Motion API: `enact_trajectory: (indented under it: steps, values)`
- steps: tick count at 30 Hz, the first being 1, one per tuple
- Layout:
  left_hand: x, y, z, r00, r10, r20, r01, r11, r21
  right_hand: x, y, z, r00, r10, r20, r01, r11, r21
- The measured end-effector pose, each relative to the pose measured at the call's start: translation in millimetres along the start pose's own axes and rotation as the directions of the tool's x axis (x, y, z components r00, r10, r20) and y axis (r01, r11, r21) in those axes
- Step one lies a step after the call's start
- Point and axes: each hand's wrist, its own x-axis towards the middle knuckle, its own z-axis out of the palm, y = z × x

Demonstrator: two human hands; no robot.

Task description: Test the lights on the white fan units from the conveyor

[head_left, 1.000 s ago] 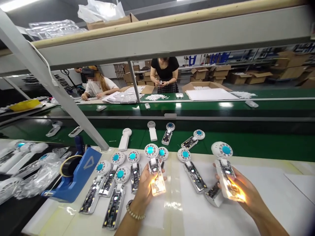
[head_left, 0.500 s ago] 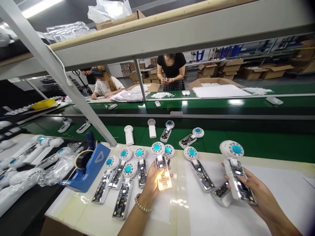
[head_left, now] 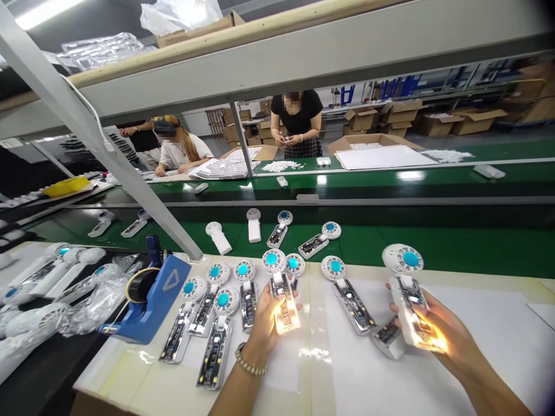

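Note:
My left hand [head_left: 266, 316] is closed around a white LED light unit [head_left: 285, 306] with a round vented head and blue centre. Its clear-fronted body glows warm yellow under my thumb. My right hand [head_left: 442, 329] grips a second LED light unit [head_left: 405, 289], tilted, its lower end also glowing. Beneath that one lies another unit [head_left: 389, 338], partly hidden, and an unlit unit [head_left: 353, 306] rests just left of it. Several more units, such as one in front [head_left: 215, 352], lie face up left of my left hand, circuit boards showing.
A blue tape dispenser [head_left: 150, 300] stands at the table's left. Several units lie on the green conveyor [head_left: 390, 237]. A slanted metal post [head_left: 130, 173] and overhead shelf beam [head_left: 260, 63] frame the view. Two co-workers [head_left: 299, 115] [head_left: 186, 147] work beyond.
The unit in my right hand has lit up at its lower end; it was unlit before. The unit in my left hand stays lit. The camera view has shifted slightly.

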Motion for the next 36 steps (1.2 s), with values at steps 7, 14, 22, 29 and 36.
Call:
enact_trajectory:
  steps: [7,14,22,29,36]
  values:
    - [-1.4,0.1,-1.5,0.997,0.005,0.072,-0.004,1.0,-0.014,-0.6,-5.5,0.2,0.996,0.087,-0.017,-0.085,0.992,0.091]
    - [1.8,-3.9,-6.8,0.992,0.046,0.12,-0.049,0.999,0.018,-1.6,-4.6,-2.2,0.998,0.031,0.051,-0.037,0.991,0.126]
    - [-0.2,-2.4,-5.0,0.993,0.048,0.109,-0.051,0.998,0.025,-0.8,-3.6,-5.1,0.998,0.05,0.05,-0.057,0.988,0.141]
    - [-1.6,0.9,-2.6,0.994,0.043,0.1,-0.046,0.999,0.022,-1.9,-4.0,-4.3,0.997,0.055,0.057,-0.063,0.985,0.161]
    - [0.0,-5.1,-4.3,0.993,0.052,0.105,-0.053,0.999,0.005,-4.3,-6.8,-0.6,0.999,0.031,0.018,-0.033,0.992,0.12]
